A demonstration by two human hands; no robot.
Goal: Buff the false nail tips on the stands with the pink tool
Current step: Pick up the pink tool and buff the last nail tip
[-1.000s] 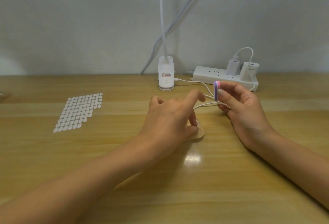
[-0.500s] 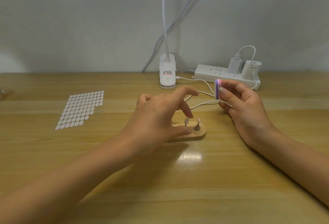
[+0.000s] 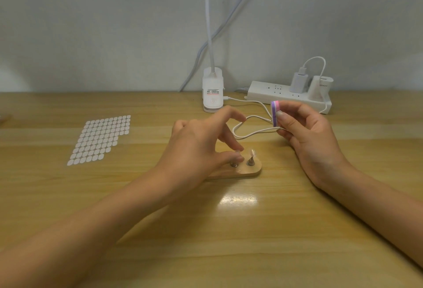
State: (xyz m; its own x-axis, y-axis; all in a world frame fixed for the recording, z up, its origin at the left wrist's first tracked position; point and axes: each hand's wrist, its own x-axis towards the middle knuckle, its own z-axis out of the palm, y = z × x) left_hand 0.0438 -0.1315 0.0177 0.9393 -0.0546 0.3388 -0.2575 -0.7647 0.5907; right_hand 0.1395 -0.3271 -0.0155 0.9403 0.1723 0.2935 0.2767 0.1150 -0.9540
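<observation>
Steady the wooden base (image 3: 249, 172), at mid bench (image 3: 297, 230), through the left hand (image 3: 199, 150), grip pinched thumb to middle fingertip on top of the left stand (image 3: 234, 164), any tip there hidden. Lower the pink tool (image 3: 275, 113), pinched upright in the grip of the right hand (image 3: 313, 141) at 1 o'clock of the base and well apart from it, toward 7 o'clock onto the clear nail tip (image 3: 253, 153) on the right stand (image 3: 250, 162). Stroke lightly along the curve, likely safest with little pressure, to avoid tilting the slim stand.
</observation>
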